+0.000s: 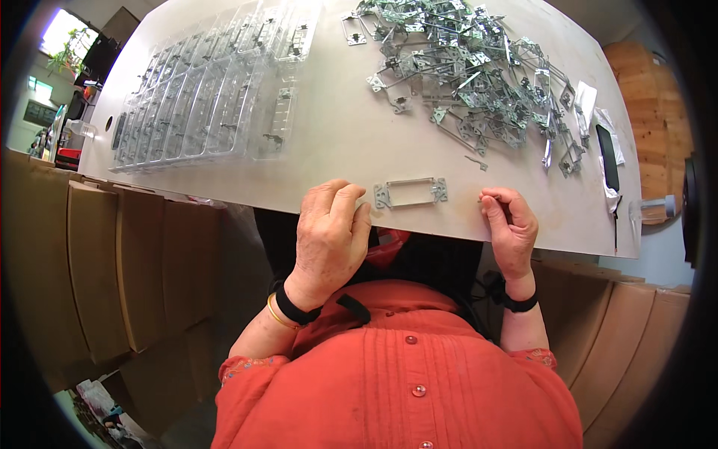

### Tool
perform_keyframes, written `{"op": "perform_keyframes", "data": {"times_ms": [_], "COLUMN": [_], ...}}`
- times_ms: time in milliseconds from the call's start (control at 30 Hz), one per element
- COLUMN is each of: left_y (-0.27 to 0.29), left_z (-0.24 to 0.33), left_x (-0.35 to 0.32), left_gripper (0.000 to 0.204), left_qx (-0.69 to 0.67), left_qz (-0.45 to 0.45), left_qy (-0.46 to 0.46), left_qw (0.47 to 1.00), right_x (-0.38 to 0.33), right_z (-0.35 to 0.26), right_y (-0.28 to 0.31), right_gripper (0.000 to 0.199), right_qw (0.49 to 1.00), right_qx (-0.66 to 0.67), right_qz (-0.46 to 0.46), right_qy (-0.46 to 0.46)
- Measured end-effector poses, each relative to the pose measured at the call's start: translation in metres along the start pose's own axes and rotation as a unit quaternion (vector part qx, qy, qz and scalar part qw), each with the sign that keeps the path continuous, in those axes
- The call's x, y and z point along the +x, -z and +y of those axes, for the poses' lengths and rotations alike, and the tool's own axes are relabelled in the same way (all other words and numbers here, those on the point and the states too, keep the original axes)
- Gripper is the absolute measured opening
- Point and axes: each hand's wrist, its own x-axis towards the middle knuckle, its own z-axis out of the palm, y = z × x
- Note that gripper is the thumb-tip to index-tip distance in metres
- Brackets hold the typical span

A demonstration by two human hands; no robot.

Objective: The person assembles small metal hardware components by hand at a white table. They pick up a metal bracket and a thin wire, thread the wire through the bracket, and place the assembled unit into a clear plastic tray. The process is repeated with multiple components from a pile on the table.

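Observation:
On the table near its front edge lies a metal bracket frame (pixel 410 192), two flat plates joined by thin rods. Just left of it is my left hand (pixel 329 236), fingers bent and a little apart, with nothing seen in them; its palm side is hidden. To the bracket's right, my right hand (pixel 513 228) is raised over the table edge, thumb and forefinger pinched together. Something tiny may show at those fingertips, too small to name. A small bent metal piece (pixel 476 162) lies beyond the right hand.
A large heap of metal brackets (pixel 479 71) covers the far right of the white table (pixel 329 127). Clear plastic trays (pixel 202 112) holding metal parts stand far left. A black phone (pixel 607 157) and white wrappers (pixel 585 101) lie at right. Cardboard boxes (pixel 142 262) stand below.

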Motion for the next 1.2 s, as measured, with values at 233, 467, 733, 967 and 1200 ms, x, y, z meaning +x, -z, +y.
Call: {"op": "perform_keyframes", "data": {"times_ms": [233,467,733,967,1200], "left_y": [-0.014,-0.018,-0.017,-0.017,-0.020], "left_z": [0.007,0.012,0.009,0.006,0.004], "left_x": [0.005,0.008,-0.001,-0.012,-0.024], "left_gripper": [0.027,0.047,0.070,0.068,0.059], "left_qx": [0.000,0.004,0.024,0.067,0.068], "left_qz": [-0.023,-0.064,-0.110,-0.134,-0.096], "left_qy": [-0.018,-0.044,-0.073,-0.075,-0.083], "left_qw": [1.000,0.997,0.991,0.986,0.990], "right_x": [0.000,0.001,0.002,0.003,0.001], "right_z": [0.004,0.001,-0.002,-0.005,0.000], "right_y": [0.000,0.000,0.000,-0.001,-0.002], "right_gripper": [0.009,0.010,0.011,0.011,0.010], "right_qw": [0.999,0.999,0.998,0.997,0.997], "right_qx": [-0.024,-0.032,-0.043,-0.051,-0.050], "right_qz": [0.008,0.005,0.002,0.003,0.006], "right_qy": [0.022,0.031,0.048,0.055,0.053]}}
